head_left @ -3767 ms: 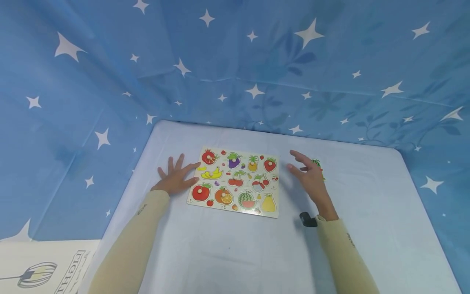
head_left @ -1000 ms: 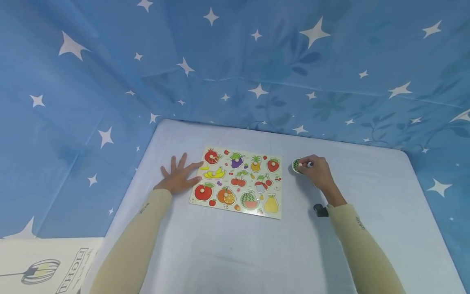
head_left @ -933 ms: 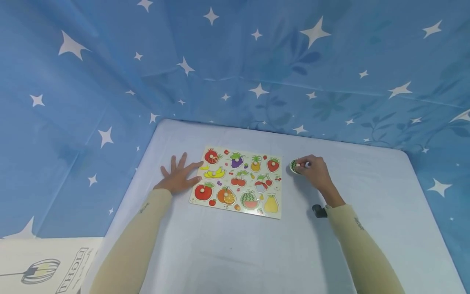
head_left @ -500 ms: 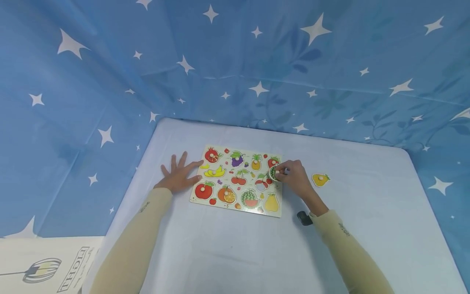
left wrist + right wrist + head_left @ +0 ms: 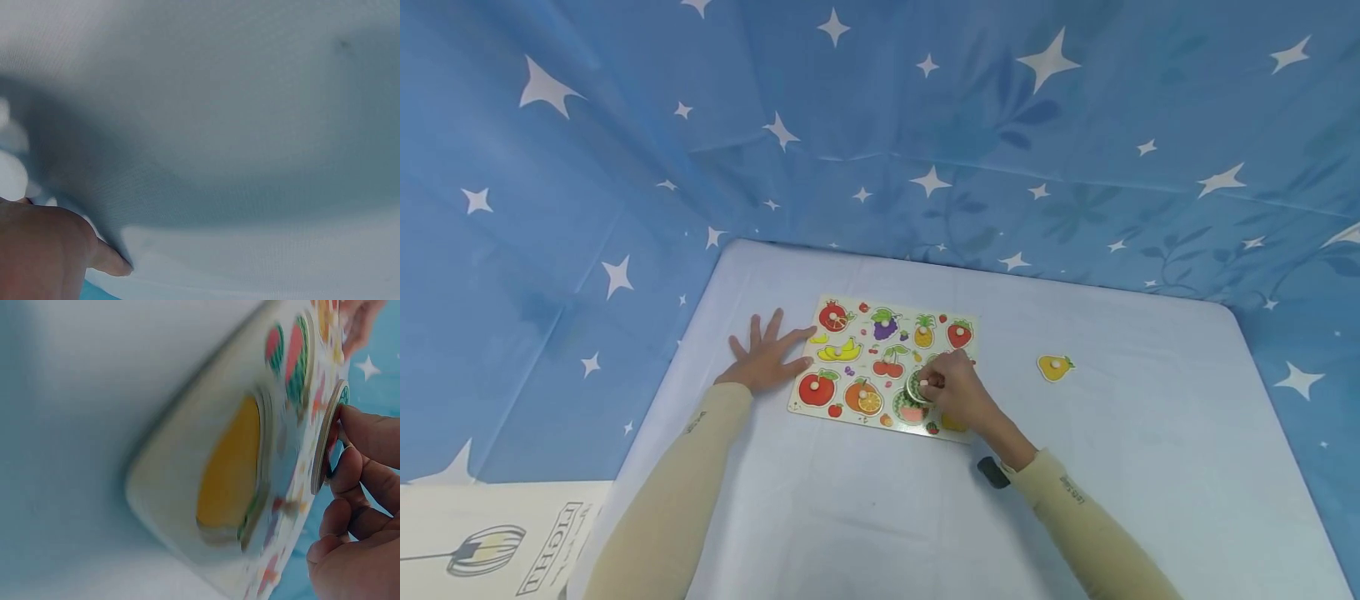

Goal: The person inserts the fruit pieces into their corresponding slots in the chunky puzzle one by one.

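Observation:
My right hand [image 5: 957, 387] pinches a watermelon puzzle piece [image 5: 325, 440] by its knob. In the head view the piece is just above the printed watermelon recess [image 5: 911, 408] of the fruit puzzle board [image 5: 865, 423]; the right wrist view shows it apart from the board and tilted. The pear recess [image 5: 234, 469] holds no piece. My left hand [image 5: 763, 360] lies with spread fingers, thumb and index finger touching the board's left edge. The left wrist view shows part of that hand [image 5: 47, 253] over white cloth.
A yellow pear puzzle piece [image 5: 1055, 367] lies on the white tablecloth [image 5: 1120, 450] to the right of the board. Several knobbed fruit pieces, such as an apple [image 5: 815, 390], sit in the board. A blue star-printed curtain [image 5: 880, 125] borders the table.
My right hand has picked up the watermelon piece from the right of the board and carried it left and toward me, over the board. The pear piece is now uncovered. My left hand stays put.

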The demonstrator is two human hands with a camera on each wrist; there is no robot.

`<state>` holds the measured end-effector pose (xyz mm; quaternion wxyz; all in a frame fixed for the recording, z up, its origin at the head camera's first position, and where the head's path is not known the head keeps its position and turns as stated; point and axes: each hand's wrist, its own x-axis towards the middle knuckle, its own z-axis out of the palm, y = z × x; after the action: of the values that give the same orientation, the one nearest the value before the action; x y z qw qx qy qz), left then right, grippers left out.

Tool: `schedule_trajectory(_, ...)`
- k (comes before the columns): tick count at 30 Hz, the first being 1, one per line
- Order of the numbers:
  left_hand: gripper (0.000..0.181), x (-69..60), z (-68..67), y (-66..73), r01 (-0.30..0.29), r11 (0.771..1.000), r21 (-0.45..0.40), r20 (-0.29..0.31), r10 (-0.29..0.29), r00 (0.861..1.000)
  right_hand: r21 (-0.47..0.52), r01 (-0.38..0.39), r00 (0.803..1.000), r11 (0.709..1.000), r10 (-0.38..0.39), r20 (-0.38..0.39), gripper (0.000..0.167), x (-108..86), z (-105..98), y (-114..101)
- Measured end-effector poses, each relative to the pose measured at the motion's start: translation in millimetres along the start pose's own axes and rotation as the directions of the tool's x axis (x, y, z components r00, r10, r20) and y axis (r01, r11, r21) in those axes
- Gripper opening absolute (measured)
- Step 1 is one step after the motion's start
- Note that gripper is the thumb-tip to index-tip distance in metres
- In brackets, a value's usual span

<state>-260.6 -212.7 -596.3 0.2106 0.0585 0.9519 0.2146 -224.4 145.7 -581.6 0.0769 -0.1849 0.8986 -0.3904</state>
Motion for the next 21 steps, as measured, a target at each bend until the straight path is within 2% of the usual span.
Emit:
schedule_trajectory(6,0.073,0.7,0.5,-1.5,0.001,1.0,-0.001,0.001,-0.001,1.0,0.007,-0.034,0.999,0.999,0.034,0.04,0.011,-4.5,15,-9)
schedule_trajectory(13,0.073,-0.9,-0.7,0.0,0.001,1.0,0.0,0.001,-0.001,1.0,0.004,-0.009,1.0,1.0,0.009,0.026,0.016,-9.3,30,-9)
schedule_trajectory(21,0.073,-0.2,-1.1,0.6,0.001,1.0,-0.001,0.007,-0.001,1.0,-0.018,-0.029,0.999,0.999,0.03,0.022,0.013,-12.7,34,-10)
